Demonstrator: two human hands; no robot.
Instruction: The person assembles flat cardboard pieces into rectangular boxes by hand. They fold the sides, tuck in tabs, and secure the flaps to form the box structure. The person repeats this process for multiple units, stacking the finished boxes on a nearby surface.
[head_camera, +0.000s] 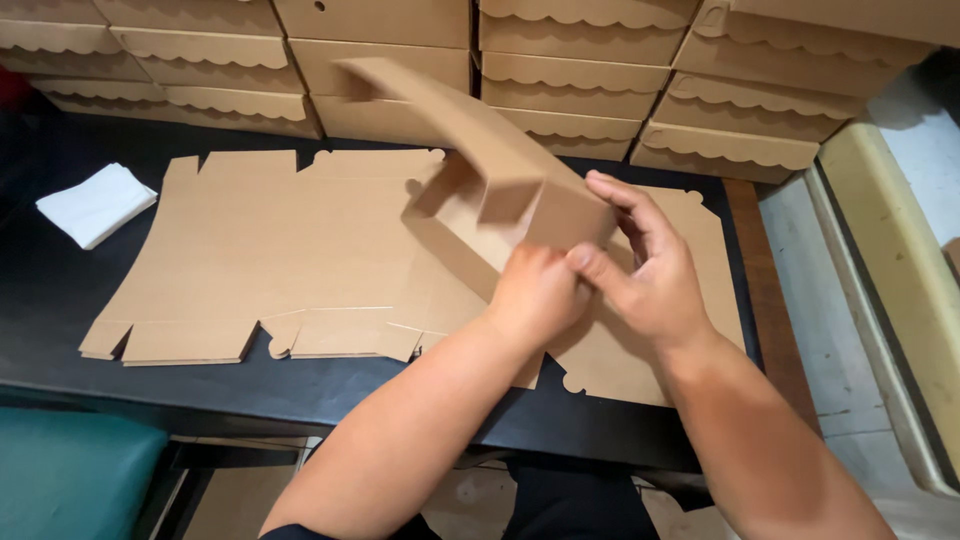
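The person is working over a black tabletop (60, 300), holding up a half-folded brown cardboard box blank with a scalloped edge (480, 170). The raised piece is tilting away from them, its long axis running from the hands up and to the left toward the far stacks, so most of it is lying beyond and to the left of the fingers.

The left hand (540, 295) is curling closed against the near lower corner of the blank, knuckles toward the camera; its fingertips are hidden behind the board, so how firmly it is pinching is hard to tell, but it is clearly gripping that corner. The right hand (650, 270) is sitting just beside it, touching the same end: the thumb is pressing on the near face and the fingers (625, 195) are arching half open over the folded side wall. Both hands are at the same near end; neither is closer to the far end.

Beneath them, flat brown cardboard blanks (270, 250) are lying spread on the table. A folded white cloth (95, 203) is resting well apart at the left. Along the back, stacks of finished brown boxes with scalloped lids (580, 75) are standing in rows. A teal cushioned seat (70, 470) is showing at the lower left.
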